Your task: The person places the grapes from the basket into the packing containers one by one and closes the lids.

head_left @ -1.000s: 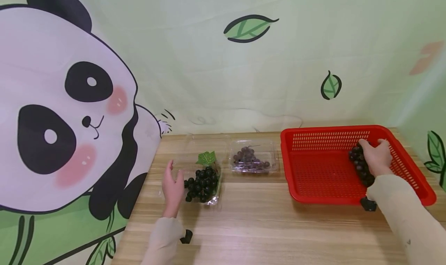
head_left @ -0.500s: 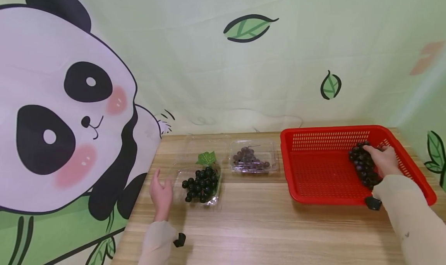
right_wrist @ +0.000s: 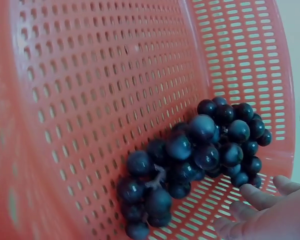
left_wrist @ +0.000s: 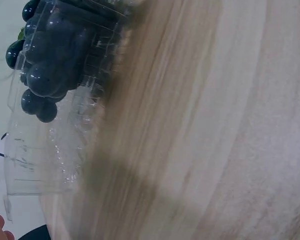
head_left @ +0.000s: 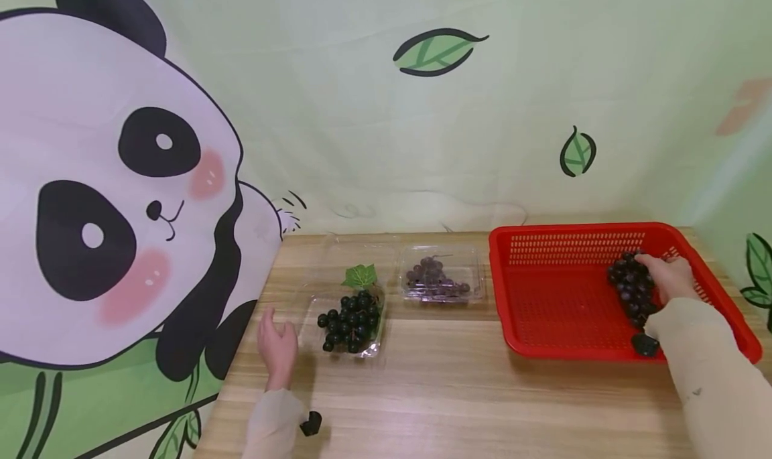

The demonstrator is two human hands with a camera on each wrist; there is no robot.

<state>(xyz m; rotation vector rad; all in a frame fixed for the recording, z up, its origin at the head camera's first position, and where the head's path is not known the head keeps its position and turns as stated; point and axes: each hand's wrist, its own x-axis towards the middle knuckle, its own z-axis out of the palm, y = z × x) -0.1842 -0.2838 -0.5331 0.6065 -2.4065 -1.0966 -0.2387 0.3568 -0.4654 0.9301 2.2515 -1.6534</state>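
A bunch of dark purple grapes (head_left: 632, 288) lies against the right side of a red plastic basket (head_left: 561, 311). My right hand (head_left: 671, 278) is just right of the bunch. In the right wrist view, its fingers (right_wrist: 260, 200) are loosely extended beside the grapes (right_wrist: 200, 150), not wrapped round them. To the left, a bunch of black grapes (head_left: 350, 321) with a green leaf (head_left: 360, 276) sits in an open clear clamshell box (head_left: 312, 321). My left hand (head_left: 279, 344) hovers left of that box, fingers relaxed, holding nothing; only its fingertips show in the left wrist view.
A second clear clamshell box (head_left: 473, 281), with purple grapes (head_left: 433, 277) in it, stands between the open box and the basket. Everything rests on a wooden table (head_left: 446, 392). Behind it hangs a pale green cloth (head_left: 338, 124) with a printed panda (head_left: 120, 177).
My left hand has drawn back leftward from the open clamshell box. My right hand has let go of the purple grapes and shifted slightly right, exposing more of the bunch.
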